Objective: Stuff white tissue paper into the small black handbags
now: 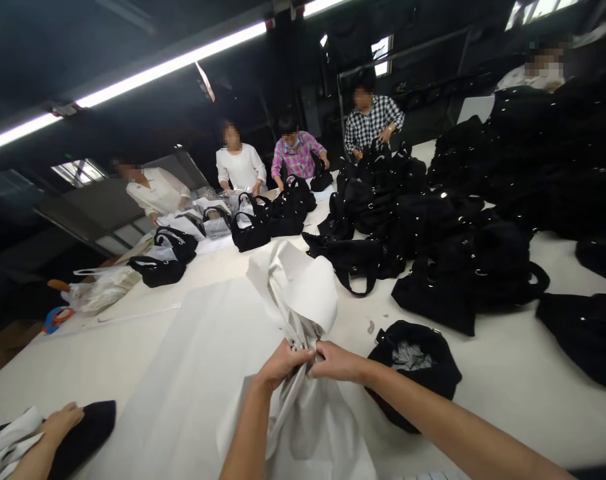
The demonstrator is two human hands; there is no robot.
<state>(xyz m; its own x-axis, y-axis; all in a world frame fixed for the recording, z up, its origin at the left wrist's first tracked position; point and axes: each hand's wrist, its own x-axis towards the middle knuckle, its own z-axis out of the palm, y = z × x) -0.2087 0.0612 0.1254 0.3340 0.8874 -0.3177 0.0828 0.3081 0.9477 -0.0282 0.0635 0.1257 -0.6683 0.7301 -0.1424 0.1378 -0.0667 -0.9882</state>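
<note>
Left hand (287, 363) and right hand (335, 362) meet, both closed on a twisted waist of pale paper (305, 283). We see the thumbs almost touching at the pinch. Above the grip the paper flares into a crumpled head; below, it spreads in long folds between our forearms, over the table (513, 380).

Just beside the right forearm, which crosses its edge: an open black bag (445, 363), mouth up, crumpled grey filling (411, 357) showing inside. Small scraps (371, 327) lie near it. To our left, a flat pale sheet (193, 353) covers part of the table.

Lower left, we note a co-worker's hand (63, 423) resting on a dark piece (95, 427), with more crumpled paper (13, 437) beside it.

Beyond our paper, a black bag with a looped strap (357, 257) lies on its side; rightward, a big heap of black bags (527, 160). Further left stand black handled bags (253, 230), then a clear plastic bag (103, 293) and a blue-and-orange ring (57, 320) near the edge.

Across the table we count four people, one in a pink plaid shirt (307, 153), another in black-and-white check (383, 120). Lit tubes (173, 63) run overhead.
</note>
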